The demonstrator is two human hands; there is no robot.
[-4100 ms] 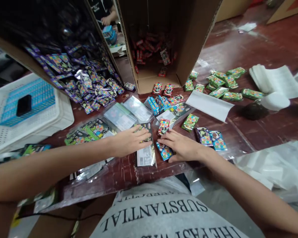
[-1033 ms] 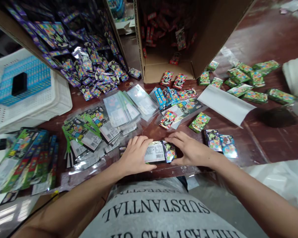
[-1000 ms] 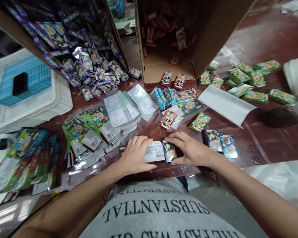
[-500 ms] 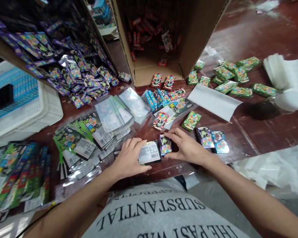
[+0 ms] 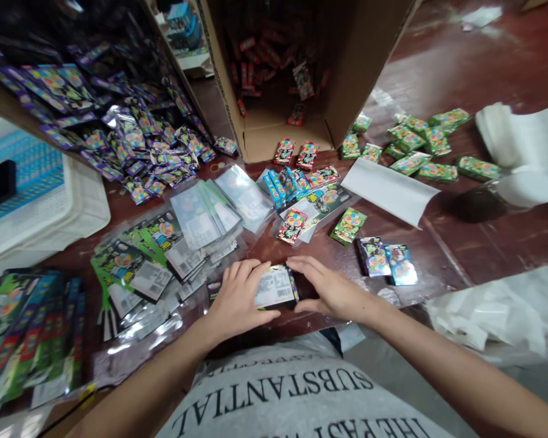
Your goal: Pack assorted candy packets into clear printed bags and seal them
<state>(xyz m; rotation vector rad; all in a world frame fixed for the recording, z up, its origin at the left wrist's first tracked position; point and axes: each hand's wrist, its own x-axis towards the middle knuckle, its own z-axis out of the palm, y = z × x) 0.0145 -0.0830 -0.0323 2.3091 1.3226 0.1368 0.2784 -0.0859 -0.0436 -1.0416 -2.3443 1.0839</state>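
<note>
Under my left hand (image 5: 238, 293) lies a flat printed packet (image 5: 274, 288) with a white barcode label. My left fingers and thumb hold it down along its long edges. At the packet's right end my right hand (image 5: 325, 286) has its fingers and thumb round a small purple box (image 5: 295, 285). Only a thin strip of that box shows; the rest seems to be in or under the packet, I cannot tell which. To the right lie another purple box (image 5: 374, 256) and a blue box (image 5: 400, 264). A green box (image 5: 348, 225) and a red box (image 5: 292, 225) lie beyond my hands.
Clear sleeves with printed cards (image 5: 137, 261) are piled at left, beside colourful filled packs (image 5: 27, 331). An open carton (image 5: 360, 73) holds red boxes; another spills purple boxes (image 5: 155, 146). Folded white paper (image 5: 390, 190), several green boxes (image 5: 411, 139) and a jar (image 5: 484, 198) lie right.
My right hand has moved slightly left with the purple box. The box, which showed its whole face before, is now mostly out of sight at the packet's end. My left hand stays on the packet.
</note>
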